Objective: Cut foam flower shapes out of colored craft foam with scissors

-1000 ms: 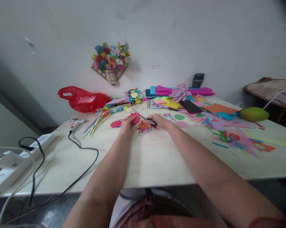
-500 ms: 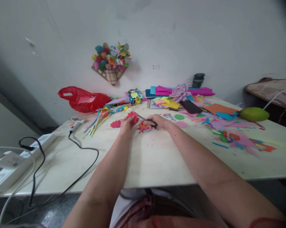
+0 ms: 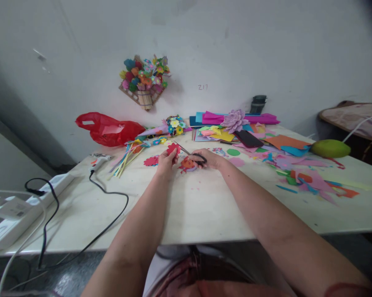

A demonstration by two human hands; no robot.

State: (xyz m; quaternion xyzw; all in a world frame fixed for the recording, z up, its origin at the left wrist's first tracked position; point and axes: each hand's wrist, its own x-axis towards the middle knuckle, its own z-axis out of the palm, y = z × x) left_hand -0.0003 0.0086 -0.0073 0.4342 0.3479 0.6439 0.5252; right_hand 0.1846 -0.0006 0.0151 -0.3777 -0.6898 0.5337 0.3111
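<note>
Scissors (image 3: 190, 155) sit in the right hand (image 3: 209, 158), fingers clamped through the loops, blades meeting a red paper flower (image 3: 173, 148) pinched between the fingers of the left hand (image 3: 166, 160) just above the desk (image 3: 188, 206). Blades so near those fingertips could nick skin or tear a petal.

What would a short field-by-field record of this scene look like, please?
Left hand: fingers pinch a red flower, raised off the table
Right hand: grips scissors, blades pointed at the red flower
Under the hands: orange flower lying flat
Left side: glue gun with black cord, red bag, sticks
Right side: scraps, phone, green lamp
Wall: bouquet
</note>
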